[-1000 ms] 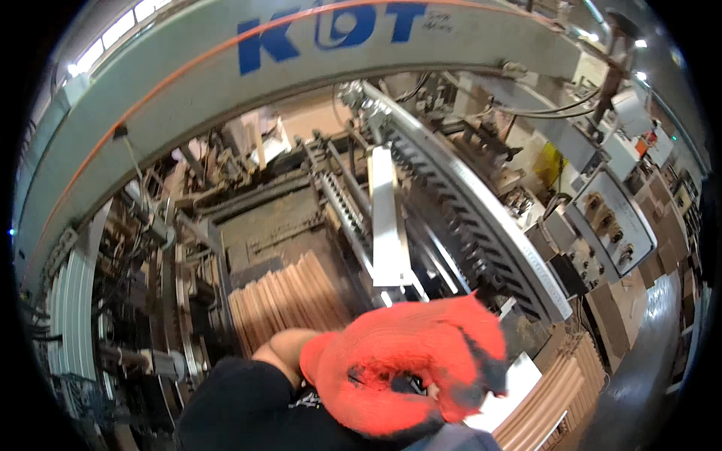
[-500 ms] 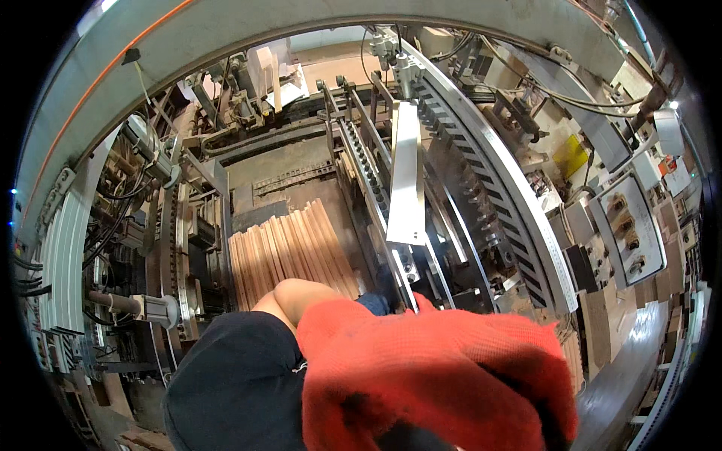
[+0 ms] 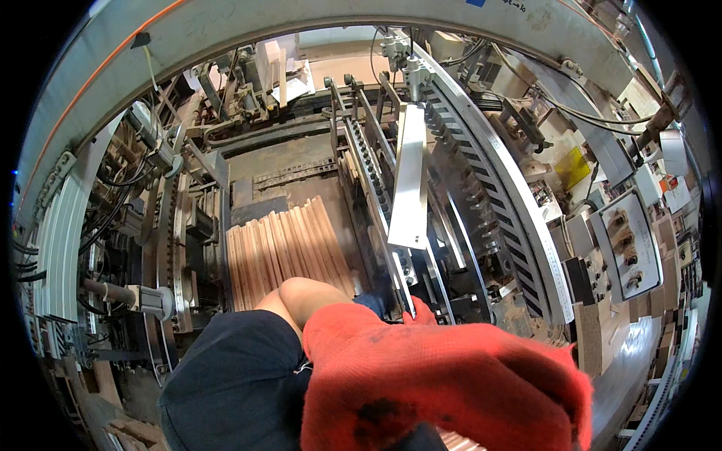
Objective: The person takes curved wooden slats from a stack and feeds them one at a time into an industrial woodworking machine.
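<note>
A red knitted glove covers my left hand [image 3: 444, 368], large and close below the camera. It reaches to the right from a bare bent arm and black cloth. Its fingers curve downward and the tips are hidden. Beyond it, a small part of another red glove, seemingly my right hand [image 3: 421, 312], shows beside the near end of a metal rail [image 3: 402, 278]. The rest of it is covered by the nearer glove, so its grip does not show. Above the rails stretches a long pale metal plate [image 3: 408, 180].
Wooden strips [image 3: 289, 248] lie side by side on the machine bed to the left. A curved slotted metal beam [image 3: 511, 195] runs along the right. Farther right stands a control panel [image 3: 628, 244]. Pneumatic cylinders [image 3: 147, 301] and cables crowd the left.
The near red glove has moved slightly down and to the right. More of the red glove beside the rail shows now. The whole view has shifted a little.
</note>
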